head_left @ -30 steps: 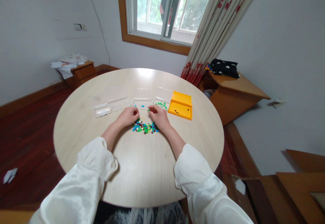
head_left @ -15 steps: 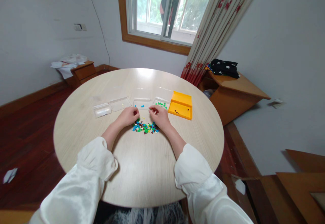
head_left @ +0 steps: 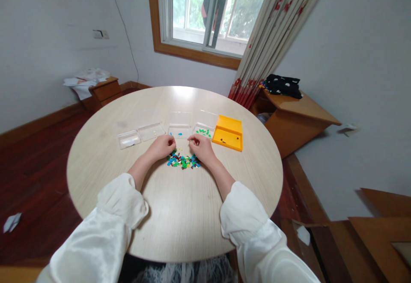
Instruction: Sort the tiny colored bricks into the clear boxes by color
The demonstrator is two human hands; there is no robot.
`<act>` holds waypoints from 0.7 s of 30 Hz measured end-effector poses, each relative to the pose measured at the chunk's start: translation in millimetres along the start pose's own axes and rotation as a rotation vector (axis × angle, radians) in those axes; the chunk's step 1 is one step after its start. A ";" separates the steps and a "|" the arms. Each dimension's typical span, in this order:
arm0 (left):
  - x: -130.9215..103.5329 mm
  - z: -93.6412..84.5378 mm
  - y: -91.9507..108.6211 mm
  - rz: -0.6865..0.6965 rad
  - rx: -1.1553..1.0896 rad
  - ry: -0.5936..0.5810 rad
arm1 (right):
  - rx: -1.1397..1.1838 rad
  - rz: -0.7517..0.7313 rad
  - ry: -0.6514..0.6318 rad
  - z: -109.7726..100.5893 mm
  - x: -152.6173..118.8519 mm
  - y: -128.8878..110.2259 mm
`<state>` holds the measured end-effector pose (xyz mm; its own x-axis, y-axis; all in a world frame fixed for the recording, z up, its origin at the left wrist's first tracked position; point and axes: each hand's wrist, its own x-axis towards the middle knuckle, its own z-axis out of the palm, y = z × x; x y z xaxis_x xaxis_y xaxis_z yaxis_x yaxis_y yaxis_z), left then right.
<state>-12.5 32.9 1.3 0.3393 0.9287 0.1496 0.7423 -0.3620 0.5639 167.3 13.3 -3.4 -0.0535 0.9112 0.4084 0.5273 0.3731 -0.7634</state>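
A pile of small building-brick pieces in green, blue, brown and yellow lies on the round table. My left hand rests at the pile's left upper edge, fingers curled together; whatever they may hold is hidden. Above the pile's right side, my right hand has its fingertips pinched, and anything between them is too small to make out. Just beyond the hands stand a clear box with a few blue pieces and a clear box with several green pieces.
An open yellow box with a few dark pieces stands on the right. At left are a clear box with pale yellow pieces and another clear box. Beyond the table are wooden cabinets and a curtain.
Both hands keep nearly the same places; the right fingertips have shifted very slightly. The pile and boxes look unchanged.
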 end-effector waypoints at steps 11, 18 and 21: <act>-0.2 0.3 -0.6 0.002 0.001 -0.002 | 0.119 0.107 0.262 -4.0 9.5 15.7; -0.6 -0.3 0.2 -0.005 0.003 -0.007 | 0.184 0.229 0.348 -6.9 12.1 20.3; -0.8 -0.2 0.5 -0.011 -0.004 -0.008 | 0.173 0.230 0.307 -6.1 11.5 16.3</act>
<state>-12.5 32.0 1.6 0.3362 0.9318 0.1367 0.7435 -0.3517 0.5687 180.5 28.8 -8.1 0.3181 0.8894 0.3282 0.3447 0.2140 -0.9140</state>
